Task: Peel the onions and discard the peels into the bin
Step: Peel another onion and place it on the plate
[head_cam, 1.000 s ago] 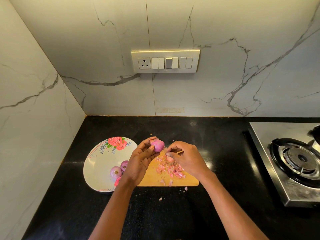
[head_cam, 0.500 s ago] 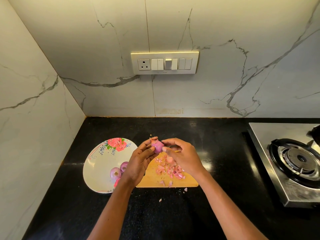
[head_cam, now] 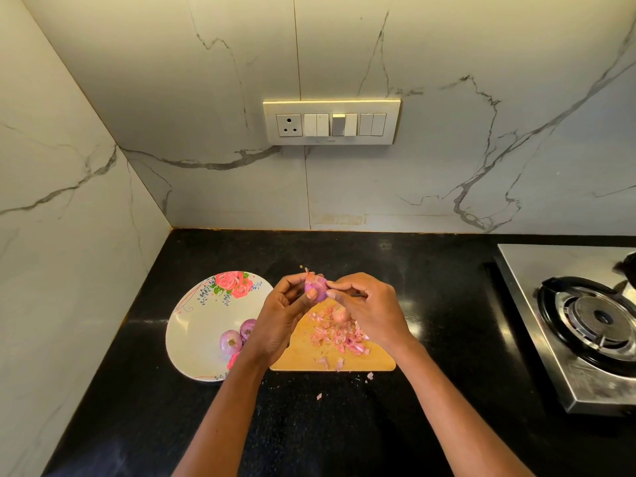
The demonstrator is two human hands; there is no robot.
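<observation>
Head view looks down on my 2 hands meeting above the far end of a wooden chopping board [head_cam: 303,361]. My left hand [head_cam: 278,321] curls round a small purple onion [head_cam: 316,287], thumb on its near side and fingers behind it, holding it up off the board. My right hand [head_cam: 370,309] comes in from the right with its fingertips pinched against the onion's right side, at the skin; I cannot tell whether a loose strip is between them. A wisp of dry peel sticks up from the top of the onion.

Pink onion peels [head_cam: 339,337] lie scattered over the middle of the board, and another small onion [head_cam: 340,315] sits among them just below my right hand. A few scraps [head_cam: 319,396] have fallen onto the black countertop [head_cam: 447,304] near the board's near edge.

Left of the board, touching it or nearly so, sits a white plate [head_cam: 198,325] printed with pink roses. 2 peeled onions [head_cam: 231,340] rest on its right part, just beside my left wrist.

At the right edge, well apart from the board, stands a steel gas stove [head_cam: 537,304] with 1 black burner. A switch panel [head_cam: 332,122] with a socket is fixed to the marble wall beyond.
</observation>
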